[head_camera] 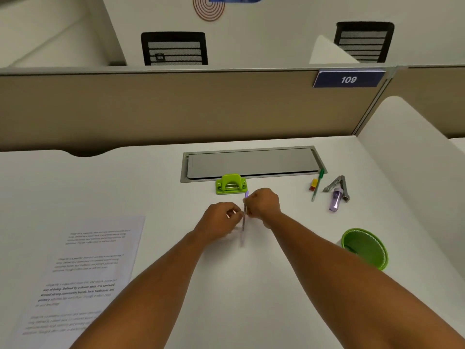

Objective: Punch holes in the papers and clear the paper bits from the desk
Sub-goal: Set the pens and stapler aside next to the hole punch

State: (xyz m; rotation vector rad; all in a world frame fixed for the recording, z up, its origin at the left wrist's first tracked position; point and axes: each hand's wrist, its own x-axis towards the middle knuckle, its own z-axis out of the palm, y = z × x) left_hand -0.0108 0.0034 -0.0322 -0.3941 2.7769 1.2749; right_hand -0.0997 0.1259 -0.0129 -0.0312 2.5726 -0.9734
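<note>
Both hands meet mid-desk (176, 172), just before green punch (231, 184). Right hand (264, 204) grips thin purple tool (244, 212), upright, tip at desk. Left hand (221, 219) curled beside it, fingers pinched, contents too small to tell. Papers (83, 268) lie far left, untouched. Green bin (364, 248) waits right. Looks like bit-clearing step. Next likely: gather bits, carry to bin without scattering.
</note>
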